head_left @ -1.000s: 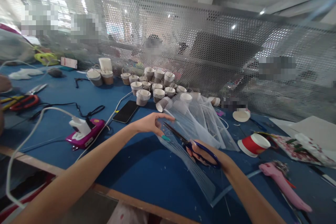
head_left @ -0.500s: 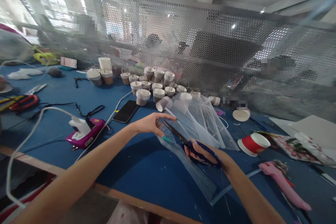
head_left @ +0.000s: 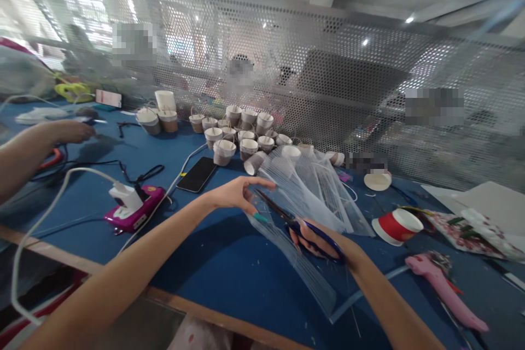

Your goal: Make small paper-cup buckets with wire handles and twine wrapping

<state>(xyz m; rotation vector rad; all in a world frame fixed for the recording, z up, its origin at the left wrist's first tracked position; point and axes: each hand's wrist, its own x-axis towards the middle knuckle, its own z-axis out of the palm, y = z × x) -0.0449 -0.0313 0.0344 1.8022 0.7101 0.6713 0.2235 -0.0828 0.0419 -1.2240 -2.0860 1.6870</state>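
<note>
My right hand (head_left: 305, 236) is closed round the dark blue handles of a pair of scissors (head_left: 283, 212), whose blades point up and left towards my other hand. My left hand (head_left: 240, 194) grips the edge of a clear pleated plastic sheet (head_left: 297, 265); its thumb, with a green nail, and forefinger lie on either side of the scissor tips. The sheet hangs down to the right under the scissors. More clear plastic sheets (head_left: 315, 191) are fanned out on the table behind my hands. Exactly how the left fingers pinch the sheet is partly hidden.
Several small cups with handles (head_left: 248, 147) stand along a perforated metal screen (head_left: 262, 54). A phone (head_left: 197, 174) and a purple power strip (head_left: 133, 210) lie left. To the right are a red-and-white spool (head_left: 397, 226) and a pink glue gun (head_left: 447, 290). Another person's hand (head_left: 76, 131) reaches in at left.
Another person's arm has come in from the left over the table, and the scissors there have been picked up. My hands and the plastic sheet have hardly moved.
</note>
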